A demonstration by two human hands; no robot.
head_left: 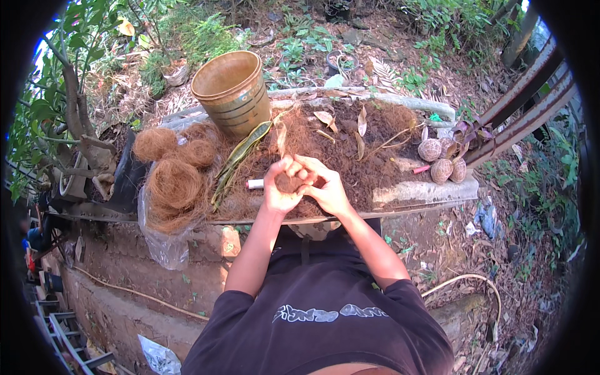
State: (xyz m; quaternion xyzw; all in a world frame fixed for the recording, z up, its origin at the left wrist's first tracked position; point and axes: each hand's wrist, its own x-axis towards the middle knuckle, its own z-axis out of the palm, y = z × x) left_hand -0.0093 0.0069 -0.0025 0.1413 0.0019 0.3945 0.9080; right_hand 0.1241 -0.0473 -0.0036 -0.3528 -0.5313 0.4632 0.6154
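Observation:
Over the near edge of the bench, my two hands are close together around a brown clump (pixel 289 182) that looks like soil or fibre. My left hand (pixel 277 194) cups it from the left with curled fingers. My right hand (pixel 330 192) closes on it from the right, its fingertips meeting the left ones. Just beyond the fingers stands a pale dry leaf (pixel 281 137); whether it is joined to the clump I cannot tell. Beside my left hand lies a small white cylinder (pixel 255 184). Dark loose soil (pixel 356 156) spreads behind my hands.
Bundles of brown coconut fibre (pixel 175 183) lie on clear plastic (pixel 167 247) at the left. A tan ribbed pot (pixel 231 94) stands behind long green-yellow leaves (pixel 240 159). Several string-wrapped balls (pixel 442 170) sit at right near rusty metal bars (pixel 525 112). A hose (pixel 462 279) crosses the ground.

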